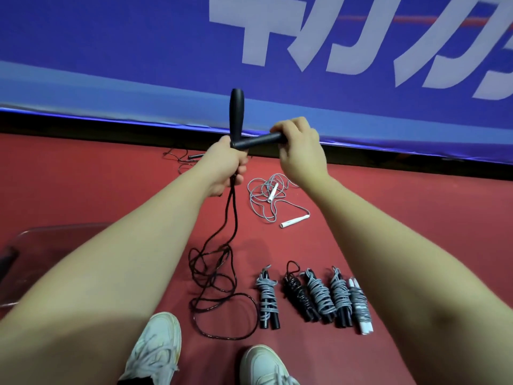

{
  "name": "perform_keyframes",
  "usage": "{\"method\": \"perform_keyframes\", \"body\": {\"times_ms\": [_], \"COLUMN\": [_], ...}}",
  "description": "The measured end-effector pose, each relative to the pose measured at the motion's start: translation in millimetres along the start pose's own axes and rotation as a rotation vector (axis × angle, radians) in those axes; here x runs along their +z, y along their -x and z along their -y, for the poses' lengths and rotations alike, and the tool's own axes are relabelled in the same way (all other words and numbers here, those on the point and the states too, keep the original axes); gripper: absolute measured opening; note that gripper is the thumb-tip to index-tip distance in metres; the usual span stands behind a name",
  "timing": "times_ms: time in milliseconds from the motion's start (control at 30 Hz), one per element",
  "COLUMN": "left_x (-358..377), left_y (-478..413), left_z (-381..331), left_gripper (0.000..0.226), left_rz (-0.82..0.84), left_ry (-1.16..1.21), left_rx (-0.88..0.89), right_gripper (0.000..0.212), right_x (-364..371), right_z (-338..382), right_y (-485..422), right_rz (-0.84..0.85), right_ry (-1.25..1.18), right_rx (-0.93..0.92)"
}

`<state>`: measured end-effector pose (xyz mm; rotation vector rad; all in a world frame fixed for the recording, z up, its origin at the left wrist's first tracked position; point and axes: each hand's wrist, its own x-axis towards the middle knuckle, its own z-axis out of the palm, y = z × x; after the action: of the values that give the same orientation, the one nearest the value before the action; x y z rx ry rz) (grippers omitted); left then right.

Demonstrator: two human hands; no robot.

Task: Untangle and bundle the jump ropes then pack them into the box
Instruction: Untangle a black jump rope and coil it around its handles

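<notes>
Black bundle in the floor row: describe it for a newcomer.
On the red floor, just ahead of the white shoes, lies a row of five wound ropes. The black bundle is second from the left; it alone is wrapped in black cord, the others in grey.

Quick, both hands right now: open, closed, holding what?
Left hand: closed around the upright black plastic jump-rope handle and its black cord.
Right hand: closed around the horizontal black plastic jump-rope handle.

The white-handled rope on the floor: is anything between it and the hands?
Nothing visible lies on it. But the left hand and the right hand each grip a handle of the black rope, whose cord hangs just left of the white-handled rope.
</notes>
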<state>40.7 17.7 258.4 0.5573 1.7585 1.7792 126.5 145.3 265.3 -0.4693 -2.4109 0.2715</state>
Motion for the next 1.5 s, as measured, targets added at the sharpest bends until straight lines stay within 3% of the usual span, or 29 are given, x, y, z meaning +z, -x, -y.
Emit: {"method": "perform_keyframes", "body": {"times_ms": [100,200,300,400,467,533,600,633,700,767,800,867,933,1100,1167,1333,1400,1500], "left_x": [-3.6,-11.6,-10.2,-1.1,1.2,-0.8,-6.4,-9.9,-14.5,-12.5,-10.0,-6.2,-9.9,-59.0,-78.2,-75.8,-56.0,-35.7], "left_y": [4.8,4.6,5.2,6.5,4.9,1.9,-1.3,-2.8,-4.6,-3.7,-2.5,1.1,2.9,2.5,2.2,7.0,10.8,16.7], "left_z": [10.4,15.4,17.0,13.3,10.2,8.3,4.3,0.9,-9.2,-20.9,-25.8,-33.4,-37.3,-26.0,-15.7,9.8,14.5,14.7], "left_gripper": [0.022,0.028,0.037,0.033,0.03,0.029,0.029,0.029,0.029,0.029,0.028,0.026,0.026,0.028,0.026,0.013,0.012,0.017], "left_rz": [0.124,0.166,0.239,0.3,0.199,0.071,-0.016,-0.053,-0.091,-0.081,-0.066,-0.044,-0.047,-0.112,-0.123,-0.027,0.062,0.13], "left_ry": [-0.109,-0.26,-0.196,-0.159,-0.136,-0.066,0.06,0.134,0.286,0.396,0.424,0.45,0.459,0.516,0.376,-0.152,-0.183,-0.012], "left_rx": [-0.084,-0.108,-0.111,-0.074,-0.032,-0.023,-0.021,-0.01,0.025,0.062,0.076,0.086,0.087,-0.002,-0.012,-0.057,-0.091,-0.158], "right_gripper": [0.034,0.025,0.015,0.023,0.032,0.05,0.069,0.073,0.082,0.09,0.087,0.057,0.019,0.03,0.032,0.025,0.021,0.025], "right_x": [7.7,-3.7,-7.7,3.4,7.1,7.3,10.3,12.9,22.1,40.2,55.0,83.2,98.5,56.2,31.2,18.4,21.1,21.7], "right_z": [1.2,-0.5,9.7,25.6,30.9,30.0,25.8,23.0,20.4,29.1,35.9,49.0,41.2,-41.8,-52.9,-8.7,12.1,28.2], "right_y": [-5.8,-19.6,-28.6,-25.3,-22.2,-19.5,-12.6,-6.3,15.5,43.0,53.9,61.3,45.5,-10.4,-20.0,-27.6,-28.4,-30.0], "right_rz": [-0.09,-0.056,-0.011,-0.003,-0.007,-0.039,-0.049,0.023,0.417,0.886,0.986,0.924,0.714,0.218,0.164,0.296,0.283,0.28], "right_ry": [0.028,0.112,0.184,0.214,0.143,-0.069,-0.44,-0.633,-0.803,-0.739,-0.71,-0.692,-0.597,-0.311,-0.295,-0.16,-0.096,-0.005], "right_rx": [0.003,-0.249,-0.416,-0.662,-0.713,-0.522,-0.074,0.146,0.359,0.302,0.269,0.301,0.399,0.663,0.678,0.268,0.126,0.045]}}
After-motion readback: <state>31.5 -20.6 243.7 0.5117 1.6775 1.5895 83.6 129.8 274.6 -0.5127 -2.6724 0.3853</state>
